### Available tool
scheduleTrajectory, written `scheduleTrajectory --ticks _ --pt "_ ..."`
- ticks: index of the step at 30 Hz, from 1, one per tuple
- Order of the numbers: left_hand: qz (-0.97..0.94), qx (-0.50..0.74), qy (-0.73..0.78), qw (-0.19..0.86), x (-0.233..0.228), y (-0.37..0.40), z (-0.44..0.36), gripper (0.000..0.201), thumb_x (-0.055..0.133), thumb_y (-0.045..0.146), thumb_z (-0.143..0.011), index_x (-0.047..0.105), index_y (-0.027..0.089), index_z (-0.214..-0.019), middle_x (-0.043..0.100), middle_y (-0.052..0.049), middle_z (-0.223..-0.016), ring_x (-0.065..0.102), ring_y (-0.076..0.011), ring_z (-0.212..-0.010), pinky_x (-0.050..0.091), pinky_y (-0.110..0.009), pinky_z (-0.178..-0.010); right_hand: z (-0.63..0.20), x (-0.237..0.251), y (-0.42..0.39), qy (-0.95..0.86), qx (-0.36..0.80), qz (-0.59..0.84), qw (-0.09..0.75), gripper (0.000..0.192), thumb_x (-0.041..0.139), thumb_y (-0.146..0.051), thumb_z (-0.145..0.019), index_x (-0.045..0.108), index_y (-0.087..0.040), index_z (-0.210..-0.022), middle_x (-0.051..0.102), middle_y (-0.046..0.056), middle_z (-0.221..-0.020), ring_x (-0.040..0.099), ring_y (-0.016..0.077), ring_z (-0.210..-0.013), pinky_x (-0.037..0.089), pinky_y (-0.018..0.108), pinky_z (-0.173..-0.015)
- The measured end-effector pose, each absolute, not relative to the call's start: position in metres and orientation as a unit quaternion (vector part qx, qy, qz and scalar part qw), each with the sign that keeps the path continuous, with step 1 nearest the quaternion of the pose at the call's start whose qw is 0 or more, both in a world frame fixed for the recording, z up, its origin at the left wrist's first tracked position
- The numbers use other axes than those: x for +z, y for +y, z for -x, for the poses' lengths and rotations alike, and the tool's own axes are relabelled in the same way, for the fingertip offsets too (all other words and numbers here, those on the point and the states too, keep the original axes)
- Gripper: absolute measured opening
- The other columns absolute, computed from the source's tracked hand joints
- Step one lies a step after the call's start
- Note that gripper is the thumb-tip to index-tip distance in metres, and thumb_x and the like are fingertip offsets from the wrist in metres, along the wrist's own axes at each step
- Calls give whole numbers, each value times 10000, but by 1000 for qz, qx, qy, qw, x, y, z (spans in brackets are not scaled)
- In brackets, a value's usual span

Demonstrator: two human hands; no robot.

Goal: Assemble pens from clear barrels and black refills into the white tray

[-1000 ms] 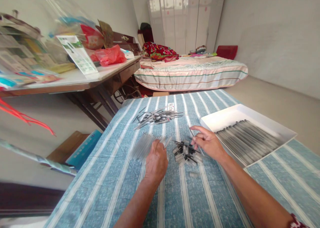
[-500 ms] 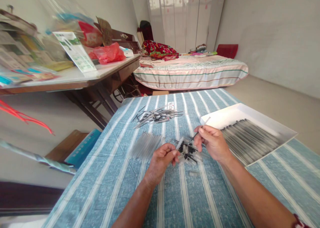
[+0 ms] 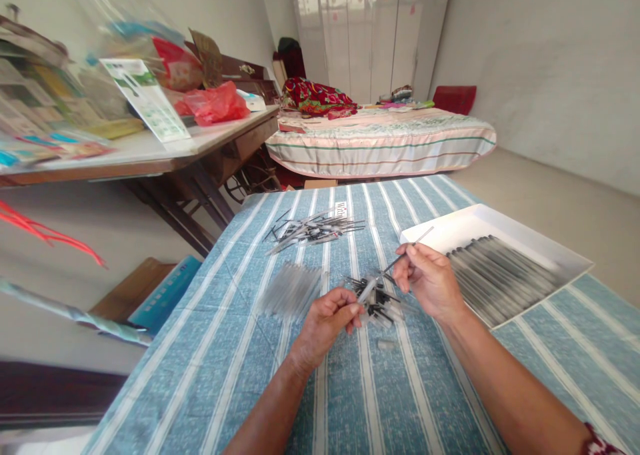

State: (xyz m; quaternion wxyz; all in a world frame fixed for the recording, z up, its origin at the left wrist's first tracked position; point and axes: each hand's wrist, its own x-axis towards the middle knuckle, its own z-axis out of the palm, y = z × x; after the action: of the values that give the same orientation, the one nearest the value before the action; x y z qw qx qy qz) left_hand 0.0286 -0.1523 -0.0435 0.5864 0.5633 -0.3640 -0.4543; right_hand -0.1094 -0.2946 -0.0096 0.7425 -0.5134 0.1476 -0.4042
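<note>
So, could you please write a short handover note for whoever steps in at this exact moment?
Left hand: pinches a clear pen tube, tip aimed to the right.
Right hand: holds a thin refill, lined up with the tube's open end, not yet inside.
On the striped tablecloth: small parts pile between the hands, clear tubes to the left, loose refills farther back.
Done: rows of assembled pens in the white box on the right.
Left: this pen and the loose piles.
</note>
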Motion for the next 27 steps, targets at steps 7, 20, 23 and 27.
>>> scheduleTrajectory --ticks 7,20,23,27 --pt "-536 -480 -354 598 -44 -150 -27 178 614 294 -737 525 145 -781 630 -28 -707 518 -90 -553 375 -215 -504 106 -13 -290 139 -359 516 766 206 547 -354 -810 580 -151 -815 634 8 -542 498 91 -349 344 199 -374" --pt "-439 -570 -320 616 -47 -148 -30 245 622 234 -749 594 138 -972 610 -36 -736 535 -91 -546 392 -221 -511 98 -33 -284 143 -291 519 790 233 573 -356 -791 608 -128 -825 594 -10 -484 431 55 -313 290 168 -341" --pt "-424 -588 -322 609 -46 -147 -30 206 615 215 -751 618 116 -932 607 -52 -755 545 -101 -571 407 -231 -532 99 -32 -279 151 -236 593 755 277 577 -377 -784 630 -109 -829 536 -35 -413 319 27 -272 199 157 -308" --pt "-407 -595 -312 618 -43 -145 -31 130 615 201 -745 618 107 -834 609 -61 -760 542 -99 -571 406 -225 -529 104 -27 -280 133 -165 664 717 382 544 -425 -793 614 -117 -1007 521 -48 -415 292 32 -280 200 163 -313"
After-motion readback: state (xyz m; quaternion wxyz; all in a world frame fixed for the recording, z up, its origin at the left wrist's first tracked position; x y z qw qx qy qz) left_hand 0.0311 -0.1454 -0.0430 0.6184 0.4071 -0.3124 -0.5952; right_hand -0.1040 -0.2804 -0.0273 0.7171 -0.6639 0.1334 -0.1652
